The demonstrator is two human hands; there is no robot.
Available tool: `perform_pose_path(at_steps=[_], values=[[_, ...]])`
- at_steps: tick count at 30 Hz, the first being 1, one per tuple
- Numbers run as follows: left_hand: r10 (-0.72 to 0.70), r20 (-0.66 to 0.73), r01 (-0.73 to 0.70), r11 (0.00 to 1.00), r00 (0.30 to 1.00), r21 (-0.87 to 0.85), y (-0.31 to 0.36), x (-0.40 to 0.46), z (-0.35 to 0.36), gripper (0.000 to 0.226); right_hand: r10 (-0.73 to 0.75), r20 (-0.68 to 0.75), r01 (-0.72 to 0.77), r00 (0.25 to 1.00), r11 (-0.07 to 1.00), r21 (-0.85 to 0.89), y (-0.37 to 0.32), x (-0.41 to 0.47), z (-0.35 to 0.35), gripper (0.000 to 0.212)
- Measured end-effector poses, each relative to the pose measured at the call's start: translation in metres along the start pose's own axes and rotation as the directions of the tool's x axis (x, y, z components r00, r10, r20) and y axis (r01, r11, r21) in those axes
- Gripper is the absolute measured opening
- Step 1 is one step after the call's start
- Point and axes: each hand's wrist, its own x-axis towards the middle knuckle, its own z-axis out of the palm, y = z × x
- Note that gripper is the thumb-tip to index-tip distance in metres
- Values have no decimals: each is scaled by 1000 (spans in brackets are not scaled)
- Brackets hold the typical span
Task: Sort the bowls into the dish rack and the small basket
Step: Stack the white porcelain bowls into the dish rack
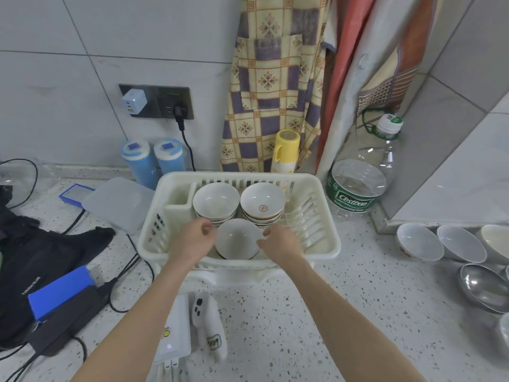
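Both hands were inside the white plastic dish rack (239,253), one on each side of a white ceramic bowl (237,239) that sat upright near the rack's front wall. The left hand (192,238) had its fingers curled loosely at the bowl's left rim, and the right hand (281,241) had its fingertips at the right rim. Whether either hand actually pinched the rim or only hovered at it could not be told. Working from both sides probably served to settle the bowl level in its place.

Just beyond the hands stood two stacks of bowls: a plain stack (216,202) past the left hand and a stack with a red emblem (262,204) past the right, so like seemed to go with like. Well off to the right of the right hand, more white bowls (440,244) and a steel bowl (484,288) waited on the speckled counter (344,299), unsorted. No small basket was clearly in view.
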Motion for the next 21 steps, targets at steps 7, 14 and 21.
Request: perform_pose_path(at_steps=[7,14,21], values=[[12,-279,-144,877,960,-458,47,-48,18,11,-139,-201,231,970,793,563,43,-50,-45,21],[101,-5,-81,765,995,-639,139,-106,128,10,173,-212,37,962,685,728,170,-96,-95,12],[94,339,111,836,936,-538,210,-135,246,14,649,13,-232,761,253,939,299,-145,-104,23]])
